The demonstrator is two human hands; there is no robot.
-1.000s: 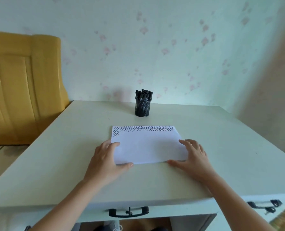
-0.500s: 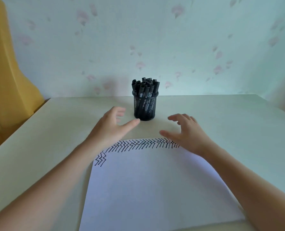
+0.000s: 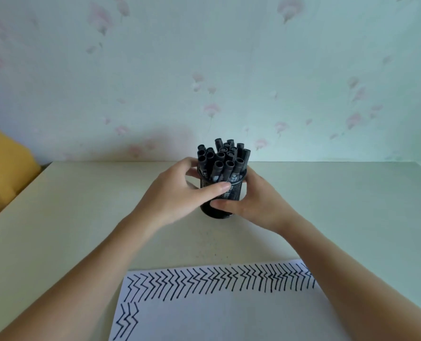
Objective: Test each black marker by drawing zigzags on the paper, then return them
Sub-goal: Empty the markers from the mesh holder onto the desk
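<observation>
From the head camera, both hands are wrapped around a black mesh cup (image 3: 231, 193) that stands upright on the pale bench (image 3: 340, 205), near its far edge and close to the wall (image 3: 229, 70). The left hand (image 3: 177, 195) grips the cup from its left side, thumb laid across the front of the mesh and fingers curled behind the rim. The right hand (image 3: 256, 205) holds it from the right, thumb pressed low on the front, just under the left thumb. Whether the cup is still resting on the bench or lifted slightly is hard to tell, since its base is partly hidden by the hands.

The cup is packed with black markers (image 3: 220, 161), all standing caps up and leaning a little to either side; none is out of the cup.

Nearer the camera, a white sheet of paper (image 3: 229, 316) lies flat on the bench, well apart from the cup. A row of black zigzags (image 3: 217, 279) runs along its far edge, and a few more zigzags sit below it at the left side. The right forearm crosses over the paper's right corner. A yellow padded shape (image 3: 5, 173) shows at the far left, beside the bench.
</observation>
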